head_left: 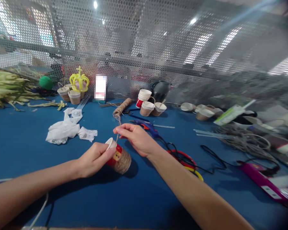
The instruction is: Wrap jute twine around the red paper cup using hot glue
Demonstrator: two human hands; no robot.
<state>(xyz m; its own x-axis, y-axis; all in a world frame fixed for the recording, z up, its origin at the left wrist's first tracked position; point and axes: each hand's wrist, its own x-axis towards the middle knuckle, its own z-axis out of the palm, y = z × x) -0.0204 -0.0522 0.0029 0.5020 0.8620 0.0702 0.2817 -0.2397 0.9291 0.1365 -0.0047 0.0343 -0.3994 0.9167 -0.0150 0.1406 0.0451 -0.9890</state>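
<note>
My left hand (98,158) is closed round the white-rimmed end of a red paper cup (118,158), which is tilted over the table. Twine is wound round the cup's lower part, and a strip of red and yellow print still shows above it. Between the thumb and fingers of my right hand (132,135) a strand of jute twine (117,136) is pinched, just above the cup. Behind that hand lies the twine roll (122,107), with loose loops at its near end. A blue glue gun (146,126) rests just beyond my right wrist.
Crumpled white cloth (63,129) lies at left. Twine-covered cups (147,108) stand by a stack of red and white cups (143,97) at the back. A purple power strip (264,180), black cable and grey cord (244,140) occupy the right. Perforated metal (134,38) walls the far side.
</note>
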